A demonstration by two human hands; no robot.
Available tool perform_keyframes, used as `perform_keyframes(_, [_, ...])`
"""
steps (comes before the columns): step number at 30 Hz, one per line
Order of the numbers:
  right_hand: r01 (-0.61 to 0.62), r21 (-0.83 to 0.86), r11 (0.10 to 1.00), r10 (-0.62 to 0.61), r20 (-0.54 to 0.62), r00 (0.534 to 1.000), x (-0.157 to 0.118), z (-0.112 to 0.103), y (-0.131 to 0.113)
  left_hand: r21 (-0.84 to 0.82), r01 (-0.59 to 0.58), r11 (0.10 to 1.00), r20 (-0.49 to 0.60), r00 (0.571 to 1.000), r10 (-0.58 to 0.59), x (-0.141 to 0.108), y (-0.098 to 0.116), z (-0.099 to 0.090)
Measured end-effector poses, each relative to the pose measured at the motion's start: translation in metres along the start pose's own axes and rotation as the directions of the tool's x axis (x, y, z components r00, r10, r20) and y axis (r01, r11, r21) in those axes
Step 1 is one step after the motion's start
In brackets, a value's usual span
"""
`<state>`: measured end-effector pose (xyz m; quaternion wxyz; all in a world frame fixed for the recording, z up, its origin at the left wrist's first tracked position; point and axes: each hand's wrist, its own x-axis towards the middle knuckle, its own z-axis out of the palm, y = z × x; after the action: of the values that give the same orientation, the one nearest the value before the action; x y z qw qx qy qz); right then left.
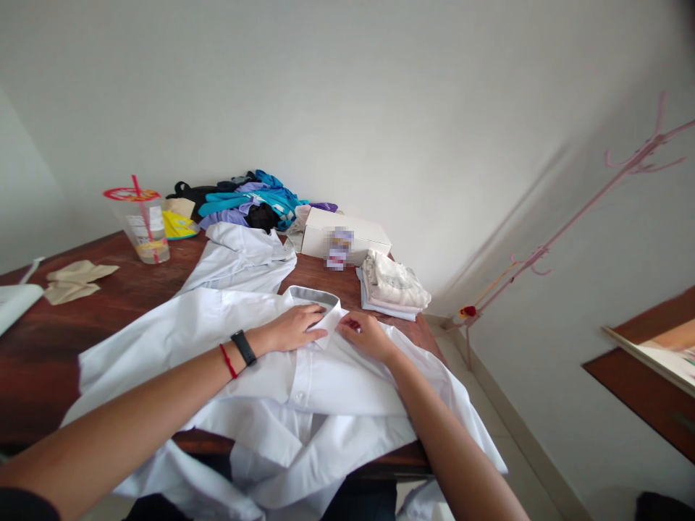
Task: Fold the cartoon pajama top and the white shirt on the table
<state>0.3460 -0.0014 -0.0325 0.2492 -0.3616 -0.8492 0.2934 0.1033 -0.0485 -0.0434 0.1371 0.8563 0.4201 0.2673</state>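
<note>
A white button-up shirt [255, 376] lies spread front side up, its collar [329, 322] in the middle and its lower part hanging over the near table edge. My left hand [293, 329], with a black band and a red cord at the wrist, rests flat at the collar's left side. Its fingers reach toward the neck opening and the thumb is apart from them. At the collar's right side, my right hand [366, 334] has its fingers curled in and pinched at the collar edge; the fingertips are partly hidden.
Behind the shirt on the dark wooden table [32, 354] are a grey-white garment [239, 257], heaped clothes [255, 199], a white box [347, 235] and folded clothes [394, 286]. A plastic cup [144, 228] stands left near napkins [79, 280]. A pink coat rack [575, 224] leans right.
</note>
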Motion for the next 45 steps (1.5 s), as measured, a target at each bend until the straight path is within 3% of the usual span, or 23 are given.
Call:
perform_keyframes(10, [-0.001,-0.013,1.0,0.001,-0.006,1.0,0.0002,0.0017,0.0042,0.079,0.03,0.996,-0.075,0.997,-0.024,0.002,0.0014,0.0008])
perform_keyframes(21, [0.009,-0.015,1.0,-0.009,-0.007,1.0,0.0001,0.0022,0.0062,0.113,0.037,0.993,-0.067,0.997,-0.029,0.0017,0.0012,0.001])
perform_keyframes(38, [0.012,-0.014,1.0,-0.012,-0.001,1.0,-0.0001,0.0016,0.0046,0.173,-0.029,0.984,-0.142,0.988,0.054,0.0028,0.0042,-0.0038])
perform_keyframes(45, [0.0,-0.019,1.0,0.0,0.002,1.0,-0.0001,0.0013,0.0034,0.189,-0.007,0.982,-0.154,0.987,0.037,0.0033,0.0041,-0.005])
